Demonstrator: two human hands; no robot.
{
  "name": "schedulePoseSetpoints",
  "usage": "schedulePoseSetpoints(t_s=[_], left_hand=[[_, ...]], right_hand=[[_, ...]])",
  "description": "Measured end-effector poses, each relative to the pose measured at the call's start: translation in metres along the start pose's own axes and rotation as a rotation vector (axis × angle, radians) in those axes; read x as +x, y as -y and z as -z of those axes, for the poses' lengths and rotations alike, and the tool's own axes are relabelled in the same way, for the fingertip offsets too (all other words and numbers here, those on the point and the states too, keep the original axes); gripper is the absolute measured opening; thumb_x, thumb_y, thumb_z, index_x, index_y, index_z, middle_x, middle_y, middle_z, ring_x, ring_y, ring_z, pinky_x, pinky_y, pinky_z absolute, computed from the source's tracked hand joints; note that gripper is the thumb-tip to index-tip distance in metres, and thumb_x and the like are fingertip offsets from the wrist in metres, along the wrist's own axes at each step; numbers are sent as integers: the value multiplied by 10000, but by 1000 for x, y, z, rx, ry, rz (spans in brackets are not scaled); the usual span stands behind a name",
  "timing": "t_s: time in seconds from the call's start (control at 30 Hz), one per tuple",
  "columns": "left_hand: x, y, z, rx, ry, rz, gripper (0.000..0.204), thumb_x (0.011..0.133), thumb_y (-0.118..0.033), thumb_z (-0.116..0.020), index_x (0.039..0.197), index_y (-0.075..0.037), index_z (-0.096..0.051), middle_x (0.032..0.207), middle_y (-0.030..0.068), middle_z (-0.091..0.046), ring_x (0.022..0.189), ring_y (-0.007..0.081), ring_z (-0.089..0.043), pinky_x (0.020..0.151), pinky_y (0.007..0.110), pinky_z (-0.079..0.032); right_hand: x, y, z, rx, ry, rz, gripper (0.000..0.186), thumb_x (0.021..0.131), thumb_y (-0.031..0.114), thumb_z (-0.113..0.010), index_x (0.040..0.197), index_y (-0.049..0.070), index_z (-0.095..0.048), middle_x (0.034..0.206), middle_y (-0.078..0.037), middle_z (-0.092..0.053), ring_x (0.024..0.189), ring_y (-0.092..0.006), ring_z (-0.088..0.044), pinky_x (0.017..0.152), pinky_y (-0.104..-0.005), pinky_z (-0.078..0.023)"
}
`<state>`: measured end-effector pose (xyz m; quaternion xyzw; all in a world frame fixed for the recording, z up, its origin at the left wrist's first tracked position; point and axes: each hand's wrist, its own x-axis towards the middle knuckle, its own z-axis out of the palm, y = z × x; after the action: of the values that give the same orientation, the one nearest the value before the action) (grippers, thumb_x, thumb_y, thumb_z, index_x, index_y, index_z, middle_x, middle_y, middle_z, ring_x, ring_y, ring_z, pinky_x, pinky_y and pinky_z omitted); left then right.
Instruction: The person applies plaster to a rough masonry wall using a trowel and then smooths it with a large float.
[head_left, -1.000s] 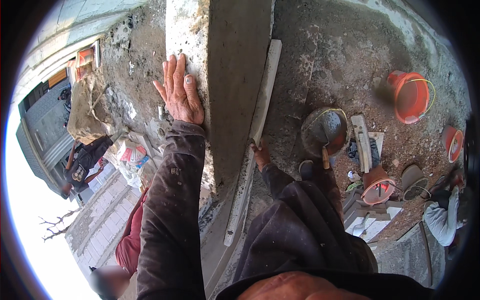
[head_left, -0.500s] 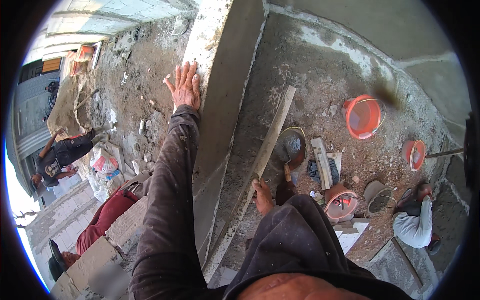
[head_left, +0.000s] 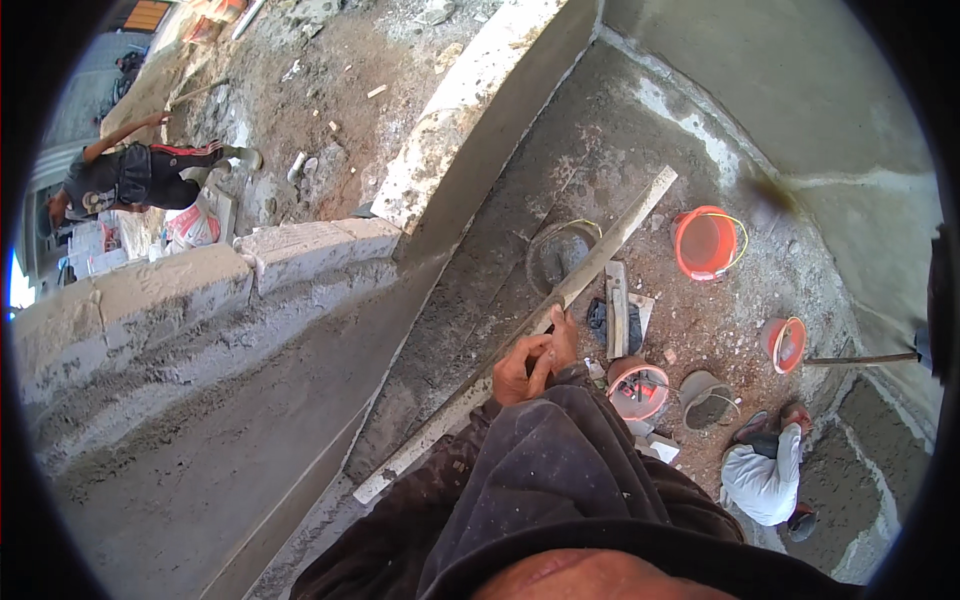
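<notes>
A long, narrow board (head_left: 622, 228), pale and mortar-stained, slants in front of me from lower left to upper right. My right hand (head_left: 565, 338) is closed around its edge near the middle. Close beside it, my left hand (head_left: 522, 370) is curled against the same stretch of board, its fingers bent toward the right hand. What lies inside the left fingers is hidden. Under the board's upper part stands a dark bucket (head_left: 548, 262), partly covered by it. To the left runs a wall (head_left: 480, 130) with a rough, pale top and a smooth grey plastered side.
Orange buckets (head_left: 707, 268) (head_left: 640, 415) (head_left: 778, 345) and a grey bucket (head_left: 697, 412) stand on the gritty ground at right. Short wood pieces (head_left: 617, 310) lie among them. A crouching person (head_left: 765, 480) is at lower right; another person (head_left: 135, 175) stands beyond the block wall (head_left: 180, 290).
My left hand has left the wall top and come down beside my right hand at the board. The board has shifted rightward in view, and my view has turned.
</notes>
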<state>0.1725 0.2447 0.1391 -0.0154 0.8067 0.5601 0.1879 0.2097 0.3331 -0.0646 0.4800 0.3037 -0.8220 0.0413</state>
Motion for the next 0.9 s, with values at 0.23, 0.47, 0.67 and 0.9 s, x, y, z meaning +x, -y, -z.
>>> schedulePoseSetpoints(t_s=[0.23, 0.47, 0.67, 0.9], left_hand=[[-236, 61, 167, 59, 98, 422, 293, 963, -292, -793, 1079, -26, -752, 926, 101, -781, 855, 142, -716, 767, 332, -563], [-445, 149, 247, -463, -292, 757, 807, 892, -322, -865, 1541, -138, -421, 1410, 160, -626, 1242, 265, -624, 981, 454, -526], [-537, 158, 266, -1211, -659, 179, 736, 984, -351, -768, 1570, -204, -348, 1723, 156, -242, 1561, 384, -304, 1174, 665, -379], [-588, 95, 276, -1204, -1388, -220, 817, 990, -724, -552, 1580, -181, -394, 1640, 160, -366, 1502, 373, -384, 1204, 650, -352]], right_hand=[[-74, 1, -42, 28, 118, 67, 455, 1094, 328, -567, 1501, 155, -463, 1329, -76, -582, 1172, -300, -621, 931, -564, -554], [-176, -51, -78, -115, 228, -4, 409, 1101, 355, -528, 1420, 109, -456, 1293, -147, -606, 1139, -351, -652, 946, -639, -535], [-245, -130, -93, -274, 275, -121, 472, 1130, 400, -453, 1420, 27, -440, 1314, -227, -617, 1150, -405, -675, 959, -677, -565], [-298, -198, -101, -511, 262, -587, 536, 1119, 395, -477, 1499, 28, -387, 1483, -238, -502, 1316, -473, -558, 1049, -752, -466]])
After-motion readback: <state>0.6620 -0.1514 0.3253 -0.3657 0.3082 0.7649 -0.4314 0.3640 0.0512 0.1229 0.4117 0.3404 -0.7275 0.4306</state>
